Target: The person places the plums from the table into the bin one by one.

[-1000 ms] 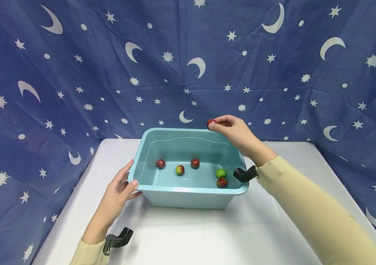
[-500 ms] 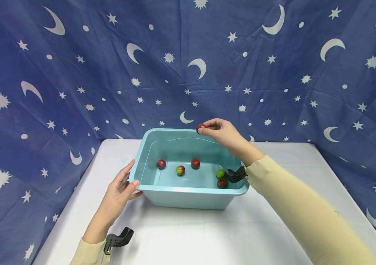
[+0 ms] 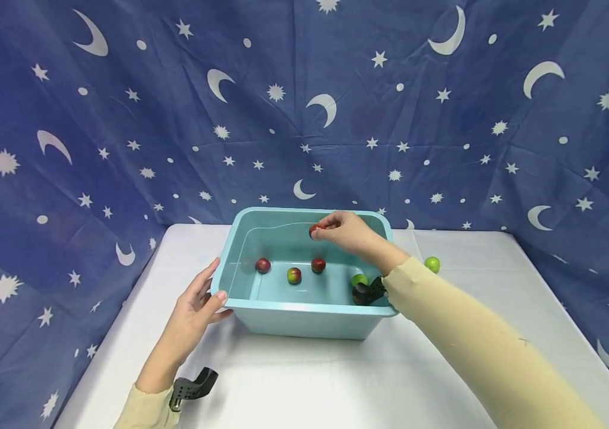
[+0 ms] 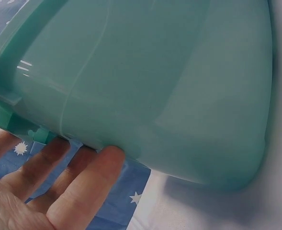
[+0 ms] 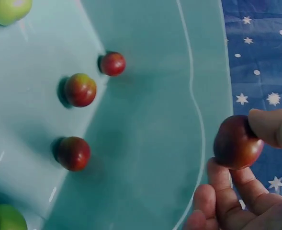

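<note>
My right hand [image 3: 344, 232] pinches a dark red plum [image 5: 237, 142] between thumb and fingertips, over the far inside wall of a pale turquoise plastic tub [image 3: 304, 306]. At the tub's near left corner, my left hand [image 3: 192, 310] holds the rim, thumb on top; its other fingers [image 4: 85, 191] lie against the outside wall. Inside lie a red plum [image 3: 263, 265], a yellow-red plum [image 3: 294, 275] and another red plum [image 3: 317, 265]. A green fruit [image 3: 359, 279] sits at the right, beside a red plum mostly hidden by the wrist camera. Another green fruit [image 5: 11, 10] shows in the right wrist view.
The tub stands on a table with a white cloth [image 3: 304, 381]. Right of it, partly behind my sleeve, lies a green fruit [image 3: 431, 264]. A blue curtain [image 3: 304, 107] with moons and stars hangs behind and at both sides.
My right hand has moved left and down with the plum, from above the far rim to inside the tub's opening. The green fruit on the table has come into view. My left hand stays put.
</note>
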### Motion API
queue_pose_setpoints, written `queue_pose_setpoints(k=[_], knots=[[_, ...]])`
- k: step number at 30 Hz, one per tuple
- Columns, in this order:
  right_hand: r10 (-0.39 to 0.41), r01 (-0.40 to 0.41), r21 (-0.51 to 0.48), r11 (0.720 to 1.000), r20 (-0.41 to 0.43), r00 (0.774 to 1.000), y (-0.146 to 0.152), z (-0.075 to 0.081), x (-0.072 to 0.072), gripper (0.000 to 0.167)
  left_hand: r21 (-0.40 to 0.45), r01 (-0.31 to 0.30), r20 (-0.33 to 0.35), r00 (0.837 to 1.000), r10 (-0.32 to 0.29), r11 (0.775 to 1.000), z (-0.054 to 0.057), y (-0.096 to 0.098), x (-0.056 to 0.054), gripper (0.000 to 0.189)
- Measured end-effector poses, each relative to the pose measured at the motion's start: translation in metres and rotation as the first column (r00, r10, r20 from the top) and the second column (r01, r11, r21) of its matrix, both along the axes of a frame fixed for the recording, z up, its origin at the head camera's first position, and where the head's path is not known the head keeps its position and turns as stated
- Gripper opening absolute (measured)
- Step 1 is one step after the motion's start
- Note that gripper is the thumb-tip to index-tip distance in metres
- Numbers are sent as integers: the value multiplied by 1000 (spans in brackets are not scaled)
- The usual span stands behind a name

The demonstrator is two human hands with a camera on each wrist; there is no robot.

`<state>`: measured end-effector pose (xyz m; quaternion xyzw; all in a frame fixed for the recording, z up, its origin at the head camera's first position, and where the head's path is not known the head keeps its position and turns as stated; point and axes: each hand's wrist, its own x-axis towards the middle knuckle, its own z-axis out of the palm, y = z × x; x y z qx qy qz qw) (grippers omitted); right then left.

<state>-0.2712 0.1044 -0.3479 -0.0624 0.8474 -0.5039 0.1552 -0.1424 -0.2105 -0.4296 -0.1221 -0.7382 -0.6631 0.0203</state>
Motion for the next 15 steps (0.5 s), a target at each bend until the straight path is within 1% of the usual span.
queue_pose_setpoints(k=[4, 6, 12, 15], knots=[[22, -24, 41, 999, 36, 999, -4, -5, 0, 27, -3, 3, 1, 1000, -3, 1000, 0, 0, 0, 62], [36, -38, 68, 997, 41, 999, -6, -6, 0, 26, -4, 0, -1, 1000, 0, 1000, 0, 0, 0, 62], [31, -40, 116, 992, 75, 997, -7, -6, 0, 24, -5, -8, 0, 1000, 8, 1000, -1, -1, -1, 63], [31, -41, 121, 992, 84, 996, -6, -7, 1, 23, -5, -6, -1, 1000, 6, 1000, -1, 0, -1, 63]])
